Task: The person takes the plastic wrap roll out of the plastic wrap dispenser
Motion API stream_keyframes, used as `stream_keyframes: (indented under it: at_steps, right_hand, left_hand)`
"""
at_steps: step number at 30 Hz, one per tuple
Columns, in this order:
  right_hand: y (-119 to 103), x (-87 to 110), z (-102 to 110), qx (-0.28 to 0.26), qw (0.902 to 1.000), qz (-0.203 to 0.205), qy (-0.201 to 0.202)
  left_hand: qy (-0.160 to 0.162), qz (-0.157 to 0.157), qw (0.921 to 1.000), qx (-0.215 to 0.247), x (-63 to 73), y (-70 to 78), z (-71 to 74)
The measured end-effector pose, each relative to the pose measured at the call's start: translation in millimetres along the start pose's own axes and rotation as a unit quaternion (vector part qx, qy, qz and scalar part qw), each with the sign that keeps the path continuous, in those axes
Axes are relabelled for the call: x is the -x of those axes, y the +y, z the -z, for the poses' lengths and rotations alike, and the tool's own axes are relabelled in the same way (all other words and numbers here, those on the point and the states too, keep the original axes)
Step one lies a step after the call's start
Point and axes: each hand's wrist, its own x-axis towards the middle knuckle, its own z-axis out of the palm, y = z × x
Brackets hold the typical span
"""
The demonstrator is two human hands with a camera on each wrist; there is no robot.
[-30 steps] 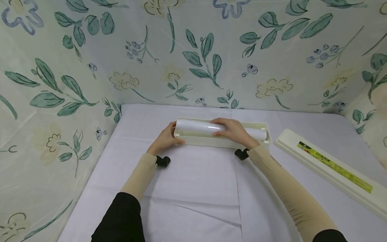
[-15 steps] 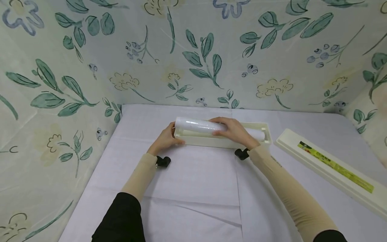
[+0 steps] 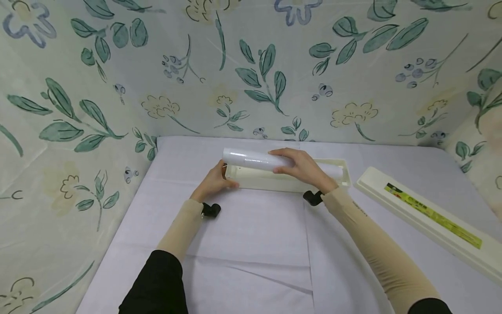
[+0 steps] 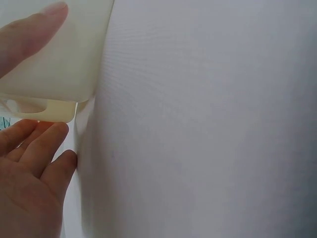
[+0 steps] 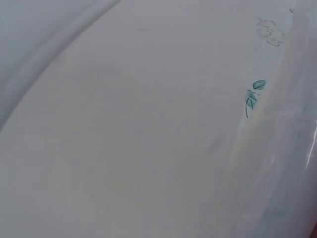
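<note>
A white shiny roll, which looks like plastic wrap (image 3: 247, 158), is tilted above a long cream box (image 3: 270, 182). Its left end is raised past the box's rim, while the right end is low inside the box. My right hand (image 3: 303, 168) grips the roll near its middle from above. At the box's left end, my left hand (image 3: 212, 179) holds the box, thumb on the front wall and fingers at the end. The left wrist view shows that thumb against the box wall (image 4: 59, 64). In the right wrist view, the roll (image 5: 297, 168) runs along the right edge.
A long cream lid (image 3: 415, 222) with a yellow-green label lies slanted to the right of the box. All rests on a white cloth-covered table (image 3: 251, 244). Floral fabric (image 3: 274, 65) hangs behind and at the sides.
The roll's left end has risen out of the box and shifted slightly left, with my right hand moving along a little. My left hand and the box stay in place.
</note>
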Motion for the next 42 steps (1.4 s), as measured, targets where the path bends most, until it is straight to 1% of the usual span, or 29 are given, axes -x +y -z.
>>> stream_keyframes:
  at_steps: [8,17,22,23,24,30,31,42]
  right_hand:
    - [-6,-0.7,4,0.032,0.9995,-0.001,-0.002]
    - [-12,0.8,10,0.052,0.9985,-0.016,-0.01]
    - [-10,2.5,11,0.059,0.9978,-0.026,-0.017]
    - [-10,2.9,11,0.061,0.9977,-0.025,-0.017]
    - [-9,3.4,11,0.062,0.9976,-0.024,-0.018]
    - [-5,6.0,13,0.066,0.9974,-0.022,-0.018]
    - [-5,6.3,13,0.067,0.9974,-0.023,-0.018]
    - [-4,10.0,19,0.081,0.9961,-0.033,-0.015]
  left_hand:
    - [0.0,-0.003,1.0,0.003,0.1,-0.1,-0.6]
    - [0.001,0.01,0.9999,0.0,0.6,1.4,-0.3]
    - [0.0,0.014,0.9999,0.005,0.1,0.6,0.0]
    - [-0.001,0.013,0.9999,0.004,0.1,0.3,0.2]
    - [-0.003,0.015,0.9999,0.006,2.1,4.9,1.1]
    - [-0.01,0.023,0.9997,0.007,0.5,4.0,1.5]
    - [-0.007,0.021,0.9997,0.006,-1.8,-1.0,0.7]
    - [0.0,0.017,0.9999,0.001,-1.3,-1.5,0.0]
